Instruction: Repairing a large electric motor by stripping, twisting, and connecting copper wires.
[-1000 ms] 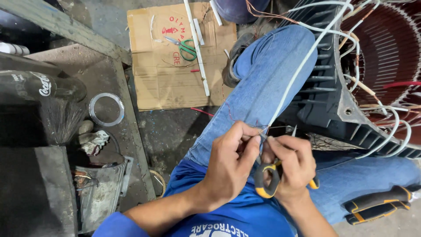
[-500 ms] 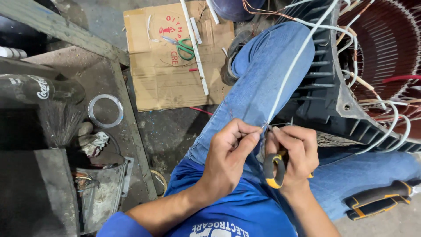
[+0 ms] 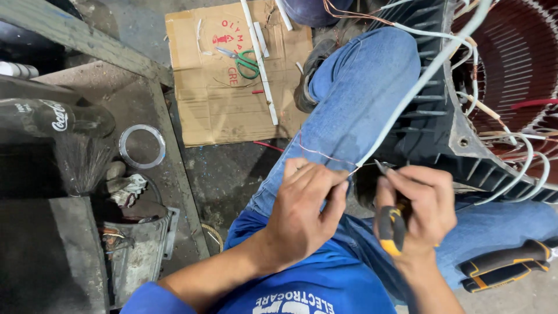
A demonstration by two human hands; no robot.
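At frame centre, a thin copper wire (image 3: 325,156) emerged from a white sleeve (image 3: 407,104), pinched in the closed left hand (image 3: 302,215). The right hand (image 3: 421,203) gripped yellow-handled pliers (image 3: 390,227) just beside it. A hard pull could likely snap or nick the strand; the motor stator (image 3: 500,93) loomed at upper right.

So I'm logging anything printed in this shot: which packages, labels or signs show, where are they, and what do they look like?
Cardboard sheet: flattened brown box on the floor, top centre, red printed mark, green-handled scissors lying on it.
Dark bottle: lying on its side at far left, white script label.
Blue shirt: bottom centre, white lettering, on the person working.
No screens in view.
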